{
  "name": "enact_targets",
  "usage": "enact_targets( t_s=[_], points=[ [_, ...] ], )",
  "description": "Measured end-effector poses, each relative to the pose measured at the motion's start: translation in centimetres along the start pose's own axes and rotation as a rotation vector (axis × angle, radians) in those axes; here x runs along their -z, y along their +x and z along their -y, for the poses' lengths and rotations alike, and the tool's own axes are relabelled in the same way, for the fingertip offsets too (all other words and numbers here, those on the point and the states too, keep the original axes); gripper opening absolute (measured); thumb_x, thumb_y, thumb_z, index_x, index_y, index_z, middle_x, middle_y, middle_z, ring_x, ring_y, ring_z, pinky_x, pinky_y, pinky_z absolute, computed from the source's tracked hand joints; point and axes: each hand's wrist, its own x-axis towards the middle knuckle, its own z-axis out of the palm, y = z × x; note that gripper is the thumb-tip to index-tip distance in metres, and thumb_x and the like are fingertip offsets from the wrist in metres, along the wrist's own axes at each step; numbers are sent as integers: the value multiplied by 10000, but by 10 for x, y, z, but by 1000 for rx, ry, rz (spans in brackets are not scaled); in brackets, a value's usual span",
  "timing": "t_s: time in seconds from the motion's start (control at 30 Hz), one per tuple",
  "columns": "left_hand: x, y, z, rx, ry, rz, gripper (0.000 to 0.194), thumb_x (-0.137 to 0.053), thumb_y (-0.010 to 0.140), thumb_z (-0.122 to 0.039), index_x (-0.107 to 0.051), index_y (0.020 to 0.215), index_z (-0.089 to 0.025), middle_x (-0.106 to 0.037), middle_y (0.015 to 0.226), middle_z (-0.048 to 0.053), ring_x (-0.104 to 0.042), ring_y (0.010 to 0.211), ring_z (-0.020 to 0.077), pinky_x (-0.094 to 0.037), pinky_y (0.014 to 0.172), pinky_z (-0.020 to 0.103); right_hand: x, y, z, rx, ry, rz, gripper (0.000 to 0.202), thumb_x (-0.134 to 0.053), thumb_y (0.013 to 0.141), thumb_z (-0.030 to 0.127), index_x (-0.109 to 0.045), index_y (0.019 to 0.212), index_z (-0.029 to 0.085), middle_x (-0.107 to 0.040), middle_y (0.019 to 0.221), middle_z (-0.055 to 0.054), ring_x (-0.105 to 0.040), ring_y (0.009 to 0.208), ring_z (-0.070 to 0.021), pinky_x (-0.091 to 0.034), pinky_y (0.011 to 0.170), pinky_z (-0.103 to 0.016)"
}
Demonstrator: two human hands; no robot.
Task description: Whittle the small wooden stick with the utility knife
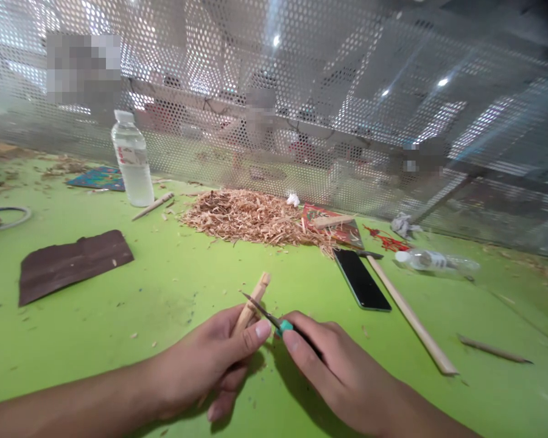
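Note:
My left hand (219, 353) is closed round a pale wooden stick (252, 304), which tilts up and away with a notch near its top end. In my right hand (333, 356) is a carving knife (267, 313) with teal wrapping at the base of its blade. The thin dark blade lies across the stick, its tip pointing up and left. My left thumb rests close to the blade, by the teal wrapping. Most of the knife's handle is hidden inside my right hand.
Wood shavings (246, 216) are heaped by the perforated screen (210, 91). Left are a water bottle (133, 164), a pointed stick (153, 205) and brown sandpaper (75, 264). Right are a phone (361, 280), a hammer (411, 313), a pencil (495, 349) and a lying bottle (438, 263).

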Motion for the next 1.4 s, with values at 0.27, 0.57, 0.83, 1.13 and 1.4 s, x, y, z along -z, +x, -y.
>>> enact_targets(
  t_s=[0.27,0.57,0.83,1.13,1.4],
  points=[
    [-1,-2,-1,5,-1,-6,537,-726,909,-726,-456,945,-262,-431,480,-160,-308,295,29,-371,300,96,1,-2,2,-13,-36,6,350,-368,1172,427,-573,962,236,-632,795,4,-603,722,-190,-380,690,-306],
    [1,0,2,2,-4,-8,510,-675,949,-718,-449,959,-261,-433,487,-165,-296,285,21,-392,304,99,-2,0,3,-55,-87,9,349,-361,1151,443,-598,1012,227,-691,844,-39,-651,770,-230,-397,711,-323],
    [-1,-1,2,-11,-4,-28,536,-695,927,-731,-431,910,-264,-434,482,-167,-279,283,21,-390,299,105,-2,-1,3,-45,-101,-4,358,-341,1152,445,-589,1009,231,-689,827,-30,-655,751,-225,-400,701,-319],
    [-1,-1,2,-4,21,-50,540,-679,926,-744,-425,900,-268,-427,485,-168,-282,284,23,-370,292,103,-2,-2,3,-46,-96,-3,360,-346,1154,454,-581,989,237,-677,805,-22,-638,723,-217,-395,683,-318],
    [-3,-1,3,20,112,-91,600,-641,882,-830,-413,910,-276,-434,472,-167,-303,270,32,-358,282,112,-3,-1,3,-64,-112,-5,355,-340,1150,454,-579,1001,238,-706,835,-42,-670,761,-239,-403,696,-325]
  ],
)
